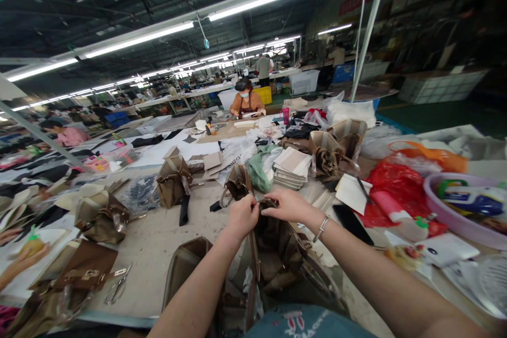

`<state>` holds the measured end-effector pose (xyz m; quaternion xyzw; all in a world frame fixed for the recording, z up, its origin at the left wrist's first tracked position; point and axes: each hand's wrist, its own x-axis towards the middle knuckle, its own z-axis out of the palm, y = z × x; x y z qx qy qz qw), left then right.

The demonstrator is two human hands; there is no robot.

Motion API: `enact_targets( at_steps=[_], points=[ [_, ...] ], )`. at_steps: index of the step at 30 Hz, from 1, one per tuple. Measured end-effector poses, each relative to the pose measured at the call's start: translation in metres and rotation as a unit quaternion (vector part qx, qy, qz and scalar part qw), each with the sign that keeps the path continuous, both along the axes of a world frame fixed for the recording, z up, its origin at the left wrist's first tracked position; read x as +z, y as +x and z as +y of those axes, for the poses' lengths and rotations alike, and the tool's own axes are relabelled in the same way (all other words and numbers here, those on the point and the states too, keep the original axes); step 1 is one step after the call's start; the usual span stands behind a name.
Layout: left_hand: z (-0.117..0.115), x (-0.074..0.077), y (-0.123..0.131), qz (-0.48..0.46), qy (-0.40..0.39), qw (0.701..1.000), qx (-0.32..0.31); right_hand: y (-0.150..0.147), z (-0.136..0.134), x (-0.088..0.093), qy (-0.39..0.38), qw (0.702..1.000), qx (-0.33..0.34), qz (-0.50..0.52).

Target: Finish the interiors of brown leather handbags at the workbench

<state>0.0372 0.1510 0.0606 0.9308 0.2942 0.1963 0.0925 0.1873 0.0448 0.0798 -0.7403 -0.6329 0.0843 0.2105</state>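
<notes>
An olive-brown handbag [279, 251] stands in front of my body, its upper part between my hands. My left hand [242, 215] is closed in a pinch on the bag's top edge. Close beside it, my right hand [287, 206] pinches the same dark edge with thumb and forefinger, a bracelet at the wrist. Whether a small piece sits between the fingertips is hidden. Another brown bag [237, 179] stands open just beyond my left hand. To the left of my forearm is an open bag body [188, 259], partly covered by the arm.
Scissors [118, 286] lie on the table at left, near more brown bags [101, 216]. A co-worker's hand [29, 259] holds a yellow bottle there. Stacked beige panels [292, 168], a black phone [352, 224] and a purple basin [467, 227] are right. Another person [247, 100] sits across.
</notes>
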Motion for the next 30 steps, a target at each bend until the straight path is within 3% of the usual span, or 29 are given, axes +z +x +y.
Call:
enact_targets(
  at_steps=[6,13,17,19,21,24,30],
  points=[
    [-0.004,0.001,0.004,-0.006,-0.008,1.000,-0.012,0.001,-0.005,-0.002,0.019,0.999,-0.023,-0.016],
    [-0.001,0.000,0.000,-0.019,-0.027,0.999,-0.012,-0.017,0.006,0.004,-0.025,0.995,-0.055,-0.083],
    [0.002,-0.004,-0.007,-0.100,-0.142,0.984,-0.029,-0.018,0.007,0.007,-0.034,0.993,-0.055,-0.096],
    [0.004,-0.005,-0.010,-0.146,-0.221,0.964,-0.023,-0.017,0.008,0.006,-0.024,0.994,-0.051,-0.098],
    [0.007,-0.004,-0.011,-0.147,-0.251,0.957,-0.005,-0.016,0.008,0.005,-0.014,0.994,-0.049,-0.099],
    [0.010,-0.002,-0.012,-0.081,-0.190,0.978,0.005,-0.015,0.009,0.003,-0.011,0.994,-0.049,-0.095],
    [0.011,0.003,-0.011,-0.022,-0.081,0.995,-0.046,-0.013,0.009,0.002,-0.011,0.994,-0.037,-0.099]
  ],
)
